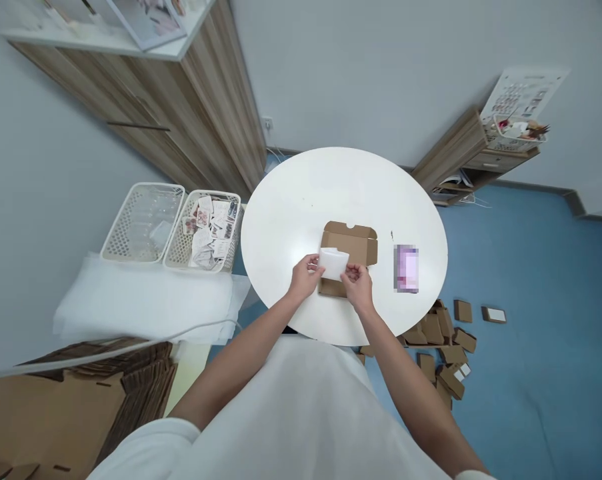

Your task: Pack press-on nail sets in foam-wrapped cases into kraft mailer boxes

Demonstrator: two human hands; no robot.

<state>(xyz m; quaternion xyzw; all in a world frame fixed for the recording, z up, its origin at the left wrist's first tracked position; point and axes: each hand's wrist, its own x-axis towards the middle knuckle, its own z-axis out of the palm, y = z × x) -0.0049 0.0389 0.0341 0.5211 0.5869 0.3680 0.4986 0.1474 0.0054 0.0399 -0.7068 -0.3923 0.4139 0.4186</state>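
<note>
Between my two hands is a folded white sheet (pixel 333 264), which looks like thin packing foam. My left hand (pixel 305 275) pinches its left edge, and my right hand (pixel 357 283) grips the lower right corner. Whether anything is wrapped inside the sheet, I cannot tell. Directly beneath lies an open brown cardboard box (pixel 349 245) with its lid flap folded back, away from me. The box rests on a round white table (pixel 291 200). To the right of my right hand sits a blurred pink and purple item (pixel 406 269).
Left of the table stand a white basket of printed cards (pixel 211 230) and a basket of clear bags (pixel 148 223). Nearer me are stacked white sheets (pixel 151 300) and flat cardboard (pixel 45 413). Small closed boxes (pixel 451 380) lie on the blue floor at right.
</note>
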